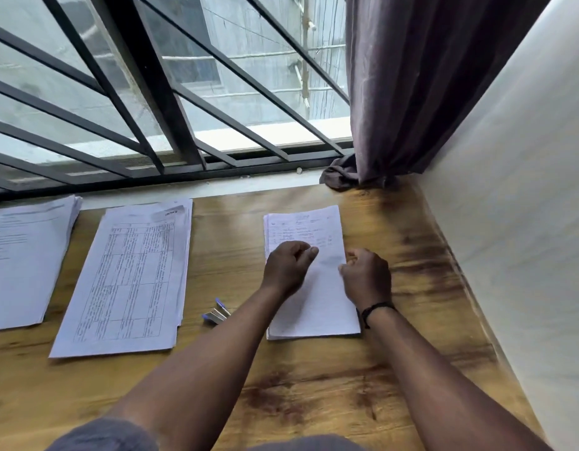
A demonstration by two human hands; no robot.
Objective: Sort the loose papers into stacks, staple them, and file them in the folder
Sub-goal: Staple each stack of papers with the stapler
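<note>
The right-hand paper stack [309, 275] lies on the worktop [314, 385] under both hands; the left hand [289, 266] is curled loosely above it, while the right hand [366, 278] appears to pinch its edge. Edges should be squared before stapling, with the staple strips [216, 314] just beside

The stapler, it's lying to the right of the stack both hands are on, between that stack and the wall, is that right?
Not quite. The head view shows the stapler to the left of that stack, between it and the middle stack. Both the left hand and right hand are on the stack.
</note>
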